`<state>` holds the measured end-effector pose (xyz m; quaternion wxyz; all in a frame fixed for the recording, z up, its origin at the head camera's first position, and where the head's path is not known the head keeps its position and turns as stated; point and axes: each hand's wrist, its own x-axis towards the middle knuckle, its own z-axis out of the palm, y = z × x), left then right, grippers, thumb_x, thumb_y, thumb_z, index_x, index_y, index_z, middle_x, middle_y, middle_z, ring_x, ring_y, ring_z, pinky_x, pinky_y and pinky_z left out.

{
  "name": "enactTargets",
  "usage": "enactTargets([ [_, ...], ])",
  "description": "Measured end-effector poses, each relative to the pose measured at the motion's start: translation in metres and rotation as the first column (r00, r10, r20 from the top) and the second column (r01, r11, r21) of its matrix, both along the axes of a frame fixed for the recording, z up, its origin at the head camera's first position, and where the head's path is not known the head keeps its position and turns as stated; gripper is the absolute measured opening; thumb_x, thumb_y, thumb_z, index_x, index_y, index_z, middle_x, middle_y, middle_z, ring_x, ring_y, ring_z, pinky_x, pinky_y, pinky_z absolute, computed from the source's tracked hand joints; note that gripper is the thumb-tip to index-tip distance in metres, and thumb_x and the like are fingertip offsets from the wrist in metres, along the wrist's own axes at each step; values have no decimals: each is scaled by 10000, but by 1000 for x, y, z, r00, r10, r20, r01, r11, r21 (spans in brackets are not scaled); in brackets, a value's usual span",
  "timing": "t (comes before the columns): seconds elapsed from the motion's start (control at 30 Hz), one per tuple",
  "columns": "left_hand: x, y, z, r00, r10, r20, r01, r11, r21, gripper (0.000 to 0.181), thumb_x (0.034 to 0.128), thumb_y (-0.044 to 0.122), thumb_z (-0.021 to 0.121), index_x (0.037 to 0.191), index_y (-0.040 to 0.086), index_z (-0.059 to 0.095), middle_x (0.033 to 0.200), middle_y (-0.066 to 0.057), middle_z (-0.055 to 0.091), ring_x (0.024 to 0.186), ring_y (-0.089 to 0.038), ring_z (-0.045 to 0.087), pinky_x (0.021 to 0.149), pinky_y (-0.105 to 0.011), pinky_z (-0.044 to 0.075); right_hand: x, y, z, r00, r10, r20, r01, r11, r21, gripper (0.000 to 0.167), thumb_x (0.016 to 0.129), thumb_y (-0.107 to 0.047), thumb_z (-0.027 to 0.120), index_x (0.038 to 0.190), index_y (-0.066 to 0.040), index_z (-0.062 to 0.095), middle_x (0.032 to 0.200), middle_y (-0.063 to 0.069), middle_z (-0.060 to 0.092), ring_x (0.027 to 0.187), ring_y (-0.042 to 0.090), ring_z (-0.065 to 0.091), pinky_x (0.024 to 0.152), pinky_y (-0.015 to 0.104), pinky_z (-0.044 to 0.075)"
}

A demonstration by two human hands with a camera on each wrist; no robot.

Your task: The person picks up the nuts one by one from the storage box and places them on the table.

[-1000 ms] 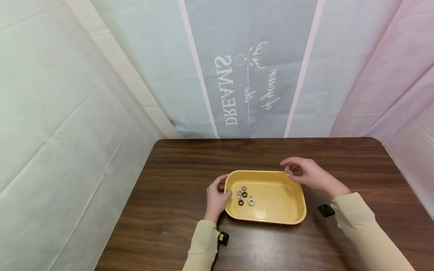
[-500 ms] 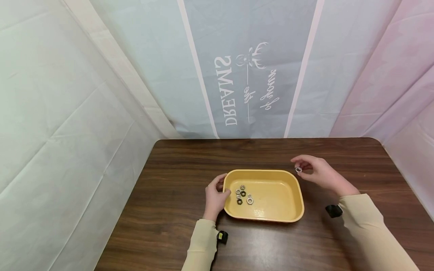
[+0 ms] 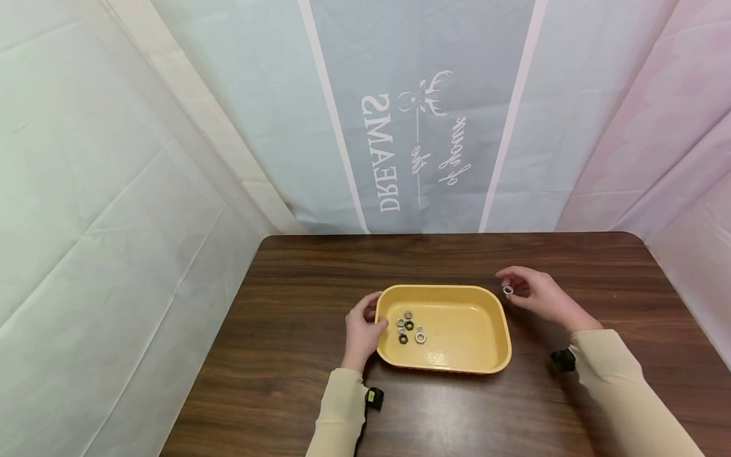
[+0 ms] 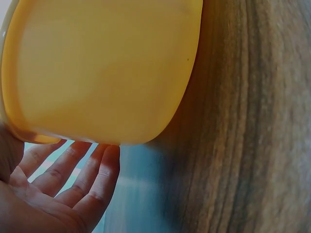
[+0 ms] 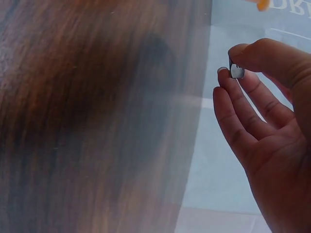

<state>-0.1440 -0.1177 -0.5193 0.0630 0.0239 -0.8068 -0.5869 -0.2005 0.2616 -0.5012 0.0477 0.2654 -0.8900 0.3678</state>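
Observation:
A yellow rectangular tray [image 3: 462,339] sits on the table, and several silver and dark hex nuts [image 3: 420,338] lie in its left part. My left hand [image 3: 362,334] grips the tray's left end, thumb over the rim and fingers outside the wall. The left wrist view shows those fingers against the outside of the yellow wall [image 4: 107,73]. Off the tray's right end, above the table, my right hand [image 3: 539,295] pinches a silver nut [image 3: 507,290] between thumb and fingers. In the right wrist view the nut [image 5: 237,71] shows edge-on at the fingertips.
The dark wood-grain table [image 3: 308,279] reaches back to a pale cloth curtain [image 3: 422,146] with mirrored lettering. White sheeting [image 3: 143,222] hangs along the left side, and pinkish cloth [image 3: 645,146] at the right. Each wrist carries a small black camera.
My right hand has moved right from over the tray's back right rim, with the nut still pinched. The tray has shifted slightly left and back, my left hand still on its end.

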Motion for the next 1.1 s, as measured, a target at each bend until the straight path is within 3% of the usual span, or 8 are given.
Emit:
enactTargets([
  [0.37, -1, -1, -3, 1000, -9, -20, 9, 1000, 25, 577, 705, -144, 617, 1214, 126, 654, 1078, -108, 642, 882, -294, 646, 618, -281, 541, -2, 0, -9, 999, -10, 48, 10, 1000, 11, 402, 756, 124, 703, 1133, 22, 611, 879, 30, 601, 807, 202, 617, 685, 330, 534],
  [0.6, 0, -1, -2, 1000, -9, -11, 9, 1000, 7, 564, 713, -126, 615, 1204, 147, 661, 1060, -80, 641, 867, -253, 647, 620, -272, 542, -3, 0, -12, 996, -44, 83, 41, 998, 37, 386, 767, 105, 694, 1134, 17, 614, 874, 32, 598, 803, 197, 610, 683, 318, 525],
  [0.87, 2, -1, -1, 1000, -8, -20, 8, 1000, 7, 564, 711, -120, 612, 1210, 140, 659, 1058, -78, 643, 853, -244, 648, 606, -285, 545, -4, 1, -16, 991, -51, 121, 41, 995, 87, 352, 793, 79, 678, 1132, 12, 612, 873, 44, 593, 807, 209, 592, 695, 385, 505],
  [1.1, 1, -1, -1, 1000, -13, -21, 14, 1000, 17, 567, 713, -137, 615, 1214, 127, 655, 1073, -108, 640, 873, -279, 648, 618, -281, 543, -6, 2, -22, 990, -61, 128, 48, 993, 107, 343, 793, 73, 676, 1122, -6, 620, 868, 21, 594, 785, 173, 573, 683, 360, 499],
])
